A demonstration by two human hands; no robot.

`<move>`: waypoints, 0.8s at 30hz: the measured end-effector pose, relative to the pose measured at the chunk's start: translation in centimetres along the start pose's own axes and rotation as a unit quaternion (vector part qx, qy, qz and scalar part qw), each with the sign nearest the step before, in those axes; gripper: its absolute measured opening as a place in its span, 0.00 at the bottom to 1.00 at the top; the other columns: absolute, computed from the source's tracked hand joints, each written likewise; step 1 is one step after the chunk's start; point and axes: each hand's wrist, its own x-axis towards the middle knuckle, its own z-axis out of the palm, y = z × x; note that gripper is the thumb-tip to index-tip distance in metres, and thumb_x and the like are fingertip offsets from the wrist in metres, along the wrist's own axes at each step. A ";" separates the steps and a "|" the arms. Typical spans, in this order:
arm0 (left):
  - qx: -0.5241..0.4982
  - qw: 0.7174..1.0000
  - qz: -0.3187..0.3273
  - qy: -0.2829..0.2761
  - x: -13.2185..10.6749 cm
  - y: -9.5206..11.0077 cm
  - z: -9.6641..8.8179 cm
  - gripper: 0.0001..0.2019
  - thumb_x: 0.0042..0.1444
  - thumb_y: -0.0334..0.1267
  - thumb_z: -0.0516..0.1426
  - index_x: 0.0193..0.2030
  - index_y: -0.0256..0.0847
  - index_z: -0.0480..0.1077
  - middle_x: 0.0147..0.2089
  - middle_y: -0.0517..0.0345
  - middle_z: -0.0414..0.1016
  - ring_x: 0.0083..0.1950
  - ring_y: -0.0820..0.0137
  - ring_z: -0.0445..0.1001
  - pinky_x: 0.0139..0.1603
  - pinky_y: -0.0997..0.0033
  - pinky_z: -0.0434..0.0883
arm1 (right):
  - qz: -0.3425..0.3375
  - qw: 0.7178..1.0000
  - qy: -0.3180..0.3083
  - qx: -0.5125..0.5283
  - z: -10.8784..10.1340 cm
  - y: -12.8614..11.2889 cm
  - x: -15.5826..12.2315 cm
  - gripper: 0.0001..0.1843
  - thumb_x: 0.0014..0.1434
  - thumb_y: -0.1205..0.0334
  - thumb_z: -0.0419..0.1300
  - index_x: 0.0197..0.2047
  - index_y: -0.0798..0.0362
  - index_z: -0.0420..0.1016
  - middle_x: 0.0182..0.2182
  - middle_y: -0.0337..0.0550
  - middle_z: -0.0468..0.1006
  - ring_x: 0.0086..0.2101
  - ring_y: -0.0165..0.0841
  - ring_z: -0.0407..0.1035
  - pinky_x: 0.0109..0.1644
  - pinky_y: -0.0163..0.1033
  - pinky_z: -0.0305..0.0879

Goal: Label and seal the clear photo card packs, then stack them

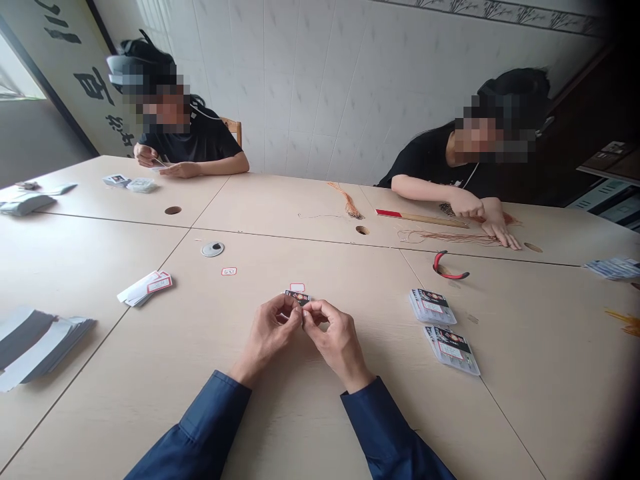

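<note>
My left hand (275, 323) and my right hand (333, 328) meet in front of me, thumbs and forefingers pinched together. A small black printed card (299, 297) shows just beyond the fingertips, its near part covered by them. What the fingers pinch is hidden, so I cannot tell whether they hold the card or something smaller. A blank white label with a red border (297, 287) appears just past the card. Another red-bordered label (229, 271), with writing on it, lies to the left.
Clear flat cases with black printed cards (453, 350) are stacked at right, near red-handled pliers (450, 267). White paper strips (50, 347) and labelled slips (145, 288) lie left. Two co-workers sit across the table, one handling orange strands (440, 237) beside a red-ended stick (423, 219).
</note>
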 end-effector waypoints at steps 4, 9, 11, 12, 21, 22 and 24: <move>0.000 1.000 0.003 -0.005 0.0 0.0 0.1 0.11 0.59 0.42 0.56 0.29 0.38 0.68 0.28 0.61 0.69 0.28 0.74 0.64 0.30 0.76 0.63 | 0.007 1.000 -0.003 -0.003 0.0 0.1 0.0 0.08 0.63 0.58 0.57 0.35 0.52 0.74 0.30 0.39 0.78 0.29 0.31 0.72 0.37 0.33 0.68; -0.002 1.000 0.003 -0.008 -0.1 0.1 0.1 0.11 0.59 0.41 0.56 0.28 0.38 0.67 0.27 0.62 0.67 0.28 0.75 0.63 0.29 0.75 0.62 | 0.023 1.000 -0.005 0.008 0.1 0.1 -0.1 0.10 0.64 0.58 0.56 0.35 0.52 0.74 0.30 0.40 0.79 0.30 0.31 0.72 0.37 0.33 0.68; -0.002 1.000 0.001 -0.006 -0.1 0.1 0.0 0.11 0.59 0.41 0.56 0.28 0.38 0.66 0.27 0.62 0.67 0.28 0.75 0.62 0.29 0.75 0.62 | 0.025 1.000 -0.006 0.017 0.1 0.1 -0.1 0.10 0.64 0.58 0.55 0.35 0.52 0.74 0.30 0.39 0.79 0.30 0.31 0.72 0.36 0.32 0.67; -0.001 1.000 0.000 -0.005 -0.1 0.1 0.0 0.11 0.59 0.41 0.56 0.28 0.38 0.66 0.27 0.62 0.67 0.28 0.75 0.62 0.29 0.75 0.62 | 0.025 0.999 -0.006 0.021 0.1 0.1 -0.1 0.10 0.64 0.58 0.56 0.35 0.52 0.74 0.30 0.39 0.79 0.30 0.31 0.72 0.36 0.32 0.67; -0.041 0.999 -0.025 -0.004 -0.1 0.7 0.1 0.09 0.58 0.38 0.55 0.28 0.39 0.65 0.27 0.62 0.66 0.29 0.74 0.64 0.31 0.74 0.62 | 0.061 0.996 0.016 0.066 0.3 0.1 0.0 0.12 0.63 0.54 0.57 0.34 0.54 0.72 0.28 0.39 0.77 0.28 0.30 0.70 0.33 0.31 0.65; -0.046 0.999 -0.029 -0.003 -0.1 0.7 0.1 0.08 0.57 0.37 0.55 0.28 0.39 0.65 0.27 0.62 0.66 0.29 0.74 0.64 0.31 0.74 0.63 | 0.068 0.995 0.021 0.070 0.3 0.1 0.0 0.12 0.63 0.54 0.57 0.34 0.54 0.72 0.28 0.40 0.77 0.28 0.30 0.70 0.33 0.31 0.65; -0.054 0.998 -0.032 0.000 0.0 0.7 0.1 0.07 0.56 0.35 0.55 0.28 0.39 0.64 0.27 0.62 0.67 0.29 0.74 0.64 0.31 0.74 0.63 | 0.078 0.993 0.028 0.079 0.3 0.1 0.1 0.13 0.63 0.53 0.57 0.35 0.54 0.73 0.29 0.40 0.77 0.28 0.30 0.70 0.33 0.31 0.65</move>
